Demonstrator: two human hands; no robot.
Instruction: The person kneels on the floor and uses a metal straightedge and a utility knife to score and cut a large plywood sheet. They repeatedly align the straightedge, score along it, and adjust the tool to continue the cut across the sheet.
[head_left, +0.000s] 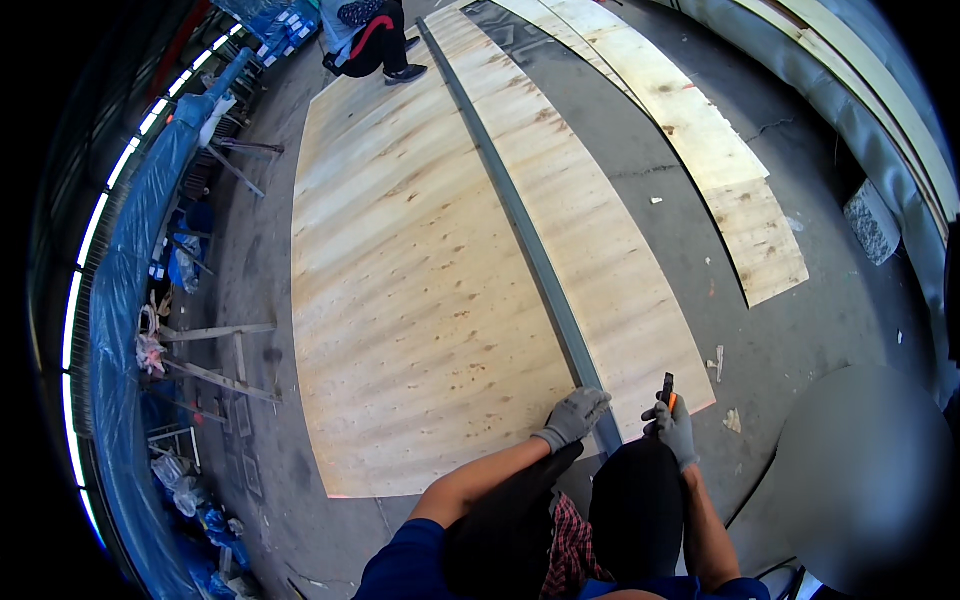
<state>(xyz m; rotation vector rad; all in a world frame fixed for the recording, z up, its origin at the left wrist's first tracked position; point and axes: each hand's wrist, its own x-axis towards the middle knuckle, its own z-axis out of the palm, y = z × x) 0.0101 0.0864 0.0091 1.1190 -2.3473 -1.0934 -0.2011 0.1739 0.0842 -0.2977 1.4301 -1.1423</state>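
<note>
A long grey metal bar [513, 205] lies lengthwise across a large plywood sheet [400, 290] on the floor. My left hand [574, 416], in a grey glove, presses on the near end of this bar with its fingers curled over it. To the right of the bar, my gloved right hand [675, 433] is closed around a small black-and-orange utility knife [669, 391], which points upward. The knife is held near the sheet's near right corner; whether its blade is out is too small to tell. My knee hides part of the bar's near end.
At the far end another person [372, 40] crouches on the sheet by the bar. Narrow plywood strips [690, 130] lie to the right. Wooden trestle legs [215, 332] and blue plastic sheeting [140, 250] line the left. A grey block [872, 222] stands at right.
</note>
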